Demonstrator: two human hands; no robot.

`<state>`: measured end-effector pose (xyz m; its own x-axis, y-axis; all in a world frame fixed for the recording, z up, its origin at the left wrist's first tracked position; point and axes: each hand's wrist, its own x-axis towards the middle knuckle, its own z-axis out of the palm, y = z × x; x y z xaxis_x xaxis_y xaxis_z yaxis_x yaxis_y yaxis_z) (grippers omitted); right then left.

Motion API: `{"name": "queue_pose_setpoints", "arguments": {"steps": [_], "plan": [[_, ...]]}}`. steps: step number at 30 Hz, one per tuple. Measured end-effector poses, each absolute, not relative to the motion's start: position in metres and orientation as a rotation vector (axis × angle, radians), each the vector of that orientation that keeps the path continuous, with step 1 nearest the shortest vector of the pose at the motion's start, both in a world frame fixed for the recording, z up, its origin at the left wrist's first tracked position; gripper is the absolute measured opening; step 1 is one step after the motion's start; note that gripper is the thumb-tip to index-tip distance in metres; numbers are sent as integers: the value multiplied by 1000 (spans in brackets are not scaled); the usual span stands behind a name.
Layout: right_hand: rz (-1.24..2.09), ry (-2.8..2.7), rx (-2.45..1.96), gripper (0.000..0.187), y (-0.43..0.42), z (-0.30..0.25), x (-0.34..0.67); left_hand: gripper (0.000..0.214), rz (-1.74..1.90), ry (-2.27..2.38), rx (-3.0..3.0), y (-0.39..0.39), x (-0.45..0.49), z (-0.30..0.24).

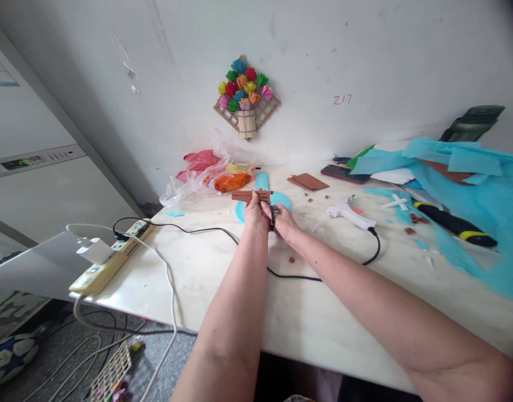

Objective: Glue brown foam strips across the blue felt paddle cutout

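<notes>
Near the middle of the table my left hand (257,212) is closed around a small stack of brown strips (241,196), whose ends stick out to the left. Close against it, my right hand (283,221) grips scissors with black handles (272,219); the blades are at the strips' right end, mostly hidden by the fingers. Under and behind both hands lies a light blue cut piece (282,200) with rounded edges. A separate blue strip (262,180) extends beyond it towards the wall. One small brown scrap (292,260) rests nearer to me.
Right of my hands lies a white glue gun (351,215), its black cord (206,229) crossing the table to a power strip (109,258). Behind are brown sheets (308,181), a phone (344,173) and plastic bags (210,170). Blue fabric (486,223) and a black-yellow tool (455,223) occupy the right.
</notes>
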<state>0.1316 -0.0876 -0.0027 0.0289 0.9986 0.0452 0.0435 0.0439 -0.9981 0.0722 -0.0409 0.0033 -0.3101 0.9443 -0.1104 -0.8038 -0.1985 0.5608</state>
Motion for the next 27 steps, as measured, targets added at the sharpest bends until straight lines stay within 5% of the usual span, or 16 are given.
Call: {"name": "queue_pose_setpoints", "arguments": {"steps": [27], "plan": [[1077,-1272,-1282,39,-78,-12,129,18,1801,729,241,-45,75,8]]}}
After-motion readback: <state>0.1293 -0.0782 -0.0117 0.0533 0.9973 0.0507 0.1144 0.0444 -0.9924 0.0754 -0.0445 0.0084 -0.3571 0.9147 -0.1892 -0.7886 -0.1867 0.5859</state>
